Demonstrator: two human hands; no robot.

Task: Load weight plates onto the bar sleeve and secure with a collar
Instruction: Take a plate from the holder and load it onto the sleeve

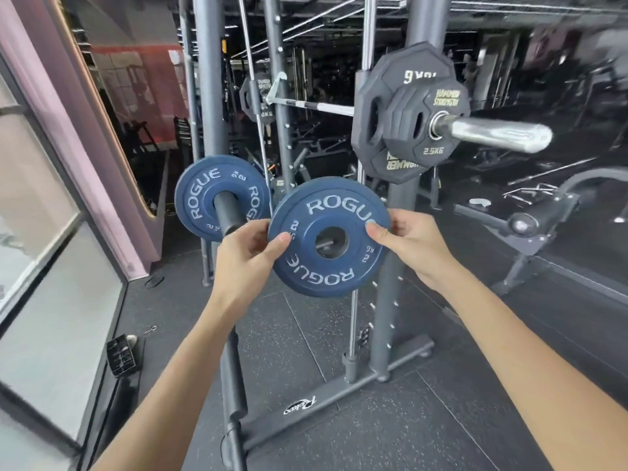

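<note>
Item 1: blue round rubber-faced weight plate (323, 273), matte, with a raised rim, white ROGUE and 2 KG lettering and a round centre hole. You hold it in the air in front of you, face toward you, on no peg or bar

Item 2: your left hand (244, 256), at the plate's nine o'clock edge. The thumb is pressed flat on the front face and the fingers are curled behind the rim, pinching it

Item 3: your right hand (411, 246), at the three o'clock edge. The thumb lies over the lettering, fingers wrapped behind, in the same pinch

Item 4: polished chrome bar sleeve (492, 132), a smooth cylinder at one o'clock from the held plate, well apart from it, its free end pointing to three o'clock

Item 5: small black many-sided rubber plate (431, 137), slotted, marked 2.5KG, outermost on the sleeve and touching a larger black many-sided plate (384, 93) behind it

Item 6: second blue round plate (200, 198), same lettering, at ten o'clock, seated on a black matte cylindrical peg (229, 212) just beside your left hand

Item 7: grey steel rack upright (390, 283), standing on a black speckled rubber floor (424, 419)
</note>
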